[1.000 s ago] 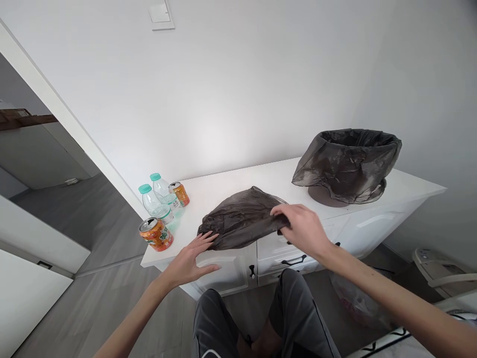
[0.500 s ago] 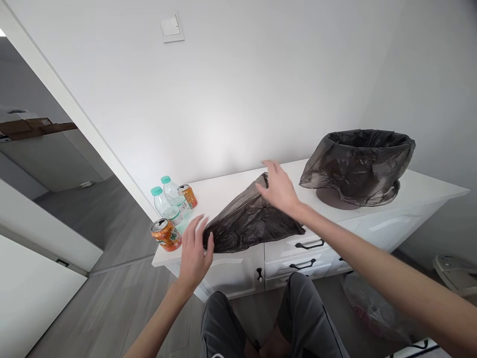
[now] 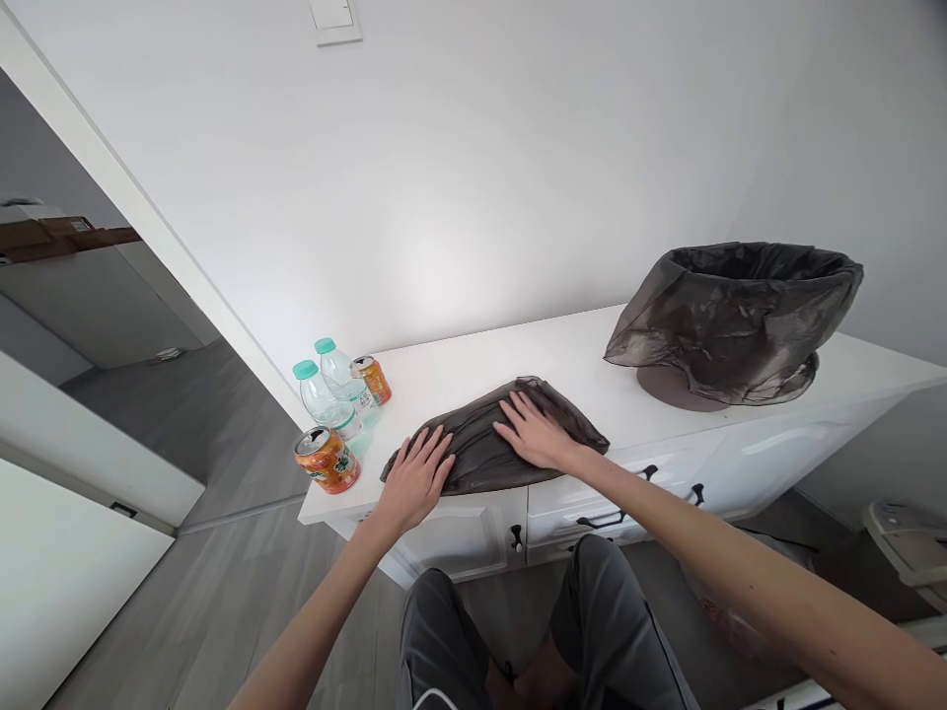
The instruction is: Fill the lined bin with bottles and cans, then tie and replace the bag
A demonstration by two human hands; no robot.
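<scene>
A black plastic garbage bag lies flattened along the front of the white cabinet top. My left hand rests on its left part, fingers spread. On its right part my right hand lies flat, fingers apart. Left of the bag stand an orange drink can, two clear plastic bottles with teal caps, one nearer and one behind, and a second orange can. Both cans are upright.
At the right of the cabinet top stands a trash bin, lined with a black bag folded over its rim. Black handles stick out from the cabinet front. My knees are close below the cabinet's front edge. A doorway opens at the left.
Both hands have come down from beside and above the bag onto it. The bag, puffed up and peaked before, is now pressed flatter. The view has shifted slightly.
</scene>
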